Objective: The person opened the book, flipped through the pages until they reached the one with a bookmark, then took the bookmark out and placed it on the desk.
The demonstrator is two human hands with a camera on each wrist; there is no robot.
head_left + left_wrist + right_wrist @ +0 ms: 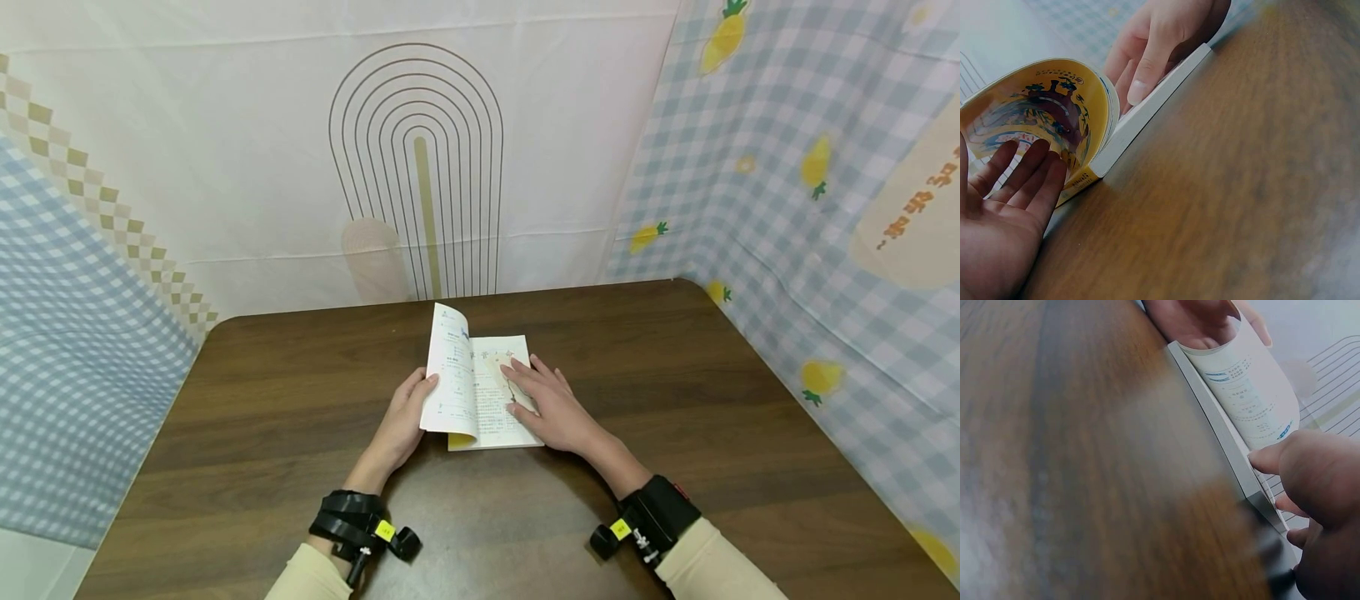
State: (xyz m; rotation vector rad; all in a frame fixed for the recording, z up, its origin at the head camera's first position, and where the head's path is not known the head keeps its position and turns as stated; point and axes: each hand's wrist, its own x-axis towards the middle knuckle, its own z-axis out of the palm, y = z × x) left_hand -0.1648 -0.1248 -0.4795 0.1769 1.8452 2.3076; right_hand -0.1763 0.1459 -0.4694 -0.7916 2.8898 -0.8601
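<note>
An open paperback book (497, 425) lies on the table, its right part flat and its left part lifted and curving up. My left hand (405, 417) holds the raised left part in the head view, thumb over its edge and fingers behind. In the left wrist view, the fingers of that left hand (1016, 194) lie against the yellow illustrated cover (1054, 119). On the right page, my right hand (553, 406) rests with fingers spread. The right wrist view shows the thumb of this right hand (1329, 487) near the edge of the curved printed page (1241, 387).
The brown wooden table (285, 375) reaches back to a white cloth (247, 167) with an arch pattern. Blue checked cloth (780, 217) hangs along the right side, and another checked cloth (82, 333) hangs at the left. Each wrist wears a black strapped camera (352, 525).
</note>
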